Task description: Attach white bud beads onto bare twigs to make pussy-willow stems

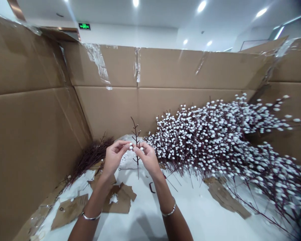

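Note:
In the middle of the head view, a thin dark brown artificial twig (134,131) with short side stubs stands upright. My right hand (148,158) is closed in a pinch around its stem, and a white bud shows by the fingers. My left hand (113,157) pinches a small white bud (130,147) between thumb and forefinger, close beside the twig. Whether this bud touches a stub is too small to tell. Behind the hands lies a clear plastic bag (126,163) with small white pieces in it, partly hidden.
Branches covered in white buds (198,134) are heaped at the right. Bare brown twigs (90,159) lie bundled at the left. Cardboard walls (165,68) surround the white tabletop (188,214). Torn cardboard scraps (119,201) and a dark curved piece (152,187) lie on it.

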Demonstrator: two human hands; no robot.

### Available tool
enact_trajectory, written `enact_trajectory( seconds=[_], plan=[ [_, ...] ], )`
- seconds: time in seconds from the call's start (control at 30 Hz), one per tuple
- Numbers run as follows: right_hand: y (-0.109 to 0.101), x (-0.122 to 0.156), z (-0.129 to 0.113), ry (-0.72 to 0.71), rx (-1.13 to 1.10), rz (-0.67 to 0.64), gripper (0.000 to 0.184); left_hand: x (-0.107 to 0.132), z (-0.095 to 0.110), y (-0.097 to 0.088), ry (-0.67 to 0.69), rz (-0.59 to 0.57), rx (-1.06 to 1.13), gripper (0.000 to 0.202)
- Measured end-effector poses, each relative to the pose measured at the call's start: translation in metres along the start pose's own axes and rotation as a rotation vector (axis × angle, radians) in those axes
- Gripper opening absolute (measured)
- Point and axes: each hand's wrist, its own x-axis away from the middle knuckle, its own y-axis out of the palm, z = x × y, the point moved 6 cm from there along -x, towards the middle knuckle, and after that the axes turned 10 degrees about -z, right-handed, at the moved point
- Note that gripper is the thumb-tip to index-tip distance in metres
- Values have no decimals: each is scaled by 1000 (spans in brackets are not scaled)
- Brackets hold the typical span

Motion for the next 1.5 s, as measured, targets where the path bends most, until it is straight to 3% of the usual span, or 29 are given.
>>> enact_trajectory(
  seconds=[0.17, 0.27, 0.4, 0.53, 0.67, 0.83, 1.5],
  plan=[
    [-14, 5, -13, -44, -63, 128, 17, 1, -5, 0, -19, 60, 95, 22],
    [-29, 14, -25, -129, -207, 343, 17, 2, -8, -1, -64, 50, 134, 25],
    [-50, 31, -48, -346, -316, 603, 15, 4, -8, 5, -149, -21, 182, 28],
    [-66, 45, -63, -489, -301, 725, 11, 5, -6, 11, -167, -51, 219, 23],
    [-73, 55, -71, -535, -168, 819, 9, 6, -8, 16, -166, -73, 199, 21],
    [-69, 54, -73, -526, -58, 825, 8, 7, -7, 20, -163, -83, 183, 19],
    [-63, 47, -66, -503, -52, 781, 8, 8, -6, 18, -153, -91, 167, 17]
  ],
)
